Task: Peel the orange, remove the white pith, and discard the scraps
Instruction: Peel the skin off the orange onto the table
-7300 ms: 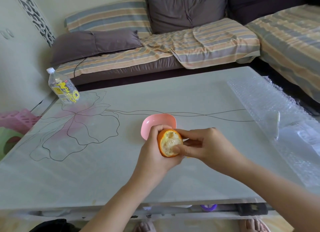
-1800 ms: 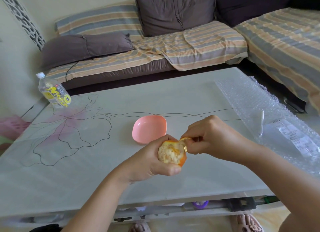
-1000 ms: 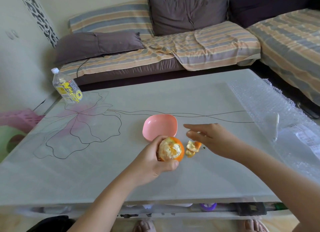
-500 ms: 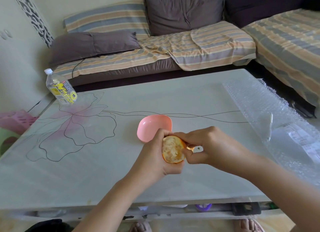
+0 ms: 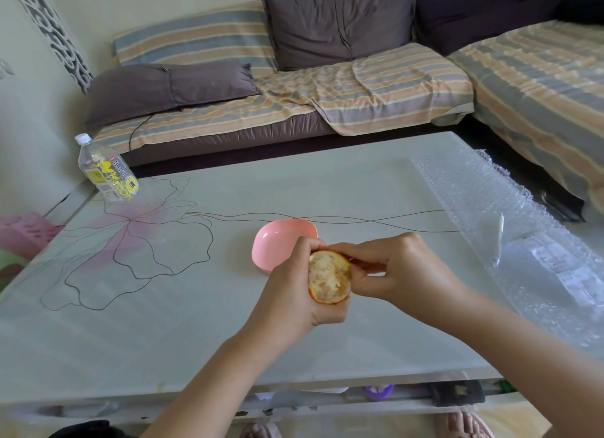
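A partly peeled orange [image 5: 328, 276] shows pale pith and flesh toward me, with orange rind left along its right and lower edge. My left hand [image 5: 291, 293] grips it from the left, above the table near the front. My right hand [image 5: 402, 271] comes in from the right, and its thumb and fingers pinch the rind at the orange's upper right edge. Just behind the orange sits an empty pink bowl [image 5: 277, 238]. The peel scraps laid on the table a moment ago are hidden behind my right hand.
The pale table [image 5: 196, 323] has a flower drawing on its left half. A water bottle [image 5: 106, 169] stands at the far left corner. Bubble wrap [image 5: 510, 228] covers the right side. A striped sofa [image 5: 294, 110] with dark cushions lies beyond.
One second ago my right hand was open over peel scraps on the table. It has come back to the orange and now pinches the rind. My left hand kept its hold.
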The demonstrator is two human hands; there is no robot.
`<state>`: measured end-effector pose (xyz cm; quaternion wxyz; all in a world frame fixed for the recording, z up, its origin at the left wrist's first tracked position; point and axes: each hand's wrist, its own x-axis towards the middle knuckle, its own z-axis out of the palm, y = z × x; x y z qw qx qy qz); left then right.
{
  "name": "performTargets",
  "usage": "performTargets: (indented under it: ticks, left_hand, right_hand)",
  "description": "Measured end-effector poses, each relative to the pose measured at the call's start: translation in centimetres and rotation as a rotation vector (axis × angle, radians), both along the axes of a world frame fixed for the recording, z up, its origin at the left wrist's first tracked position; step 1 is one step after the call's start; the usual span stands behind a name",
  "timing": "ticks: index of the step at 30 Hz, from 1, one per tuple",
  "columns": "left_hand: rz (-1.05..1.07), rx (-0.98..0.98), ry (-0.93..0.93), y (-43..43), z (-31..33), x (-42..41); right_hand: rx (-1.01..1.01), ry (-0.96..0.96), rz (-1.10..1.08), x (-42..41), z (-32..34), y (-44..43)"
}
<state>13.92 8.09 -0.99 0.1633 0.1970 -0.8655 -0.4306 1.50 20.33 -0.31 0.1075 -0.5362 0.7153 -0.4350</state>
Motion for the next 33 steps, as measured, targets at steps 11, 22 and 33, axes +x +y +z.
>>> performTargets:
  ticks: [11,22,33]
  left_hand:
    - [-0.012,-0.068,0.007,0.3,-0.1,0.0]
    - [-0.037,-0.074,-0.014,0.2,-0.5,0.0]
    - [-0.141,0.268,0.025,-0.1,-0.6,0.3]
  right_hand:
    - [0.036,-0.069,-0.126,1.3,0.5,-0.1]
    - [0.125,-0.108,-0.152,1.2,1.4,0.4]
    - [0.129,-0.141,-0.096,0.2,2.5,0.7]
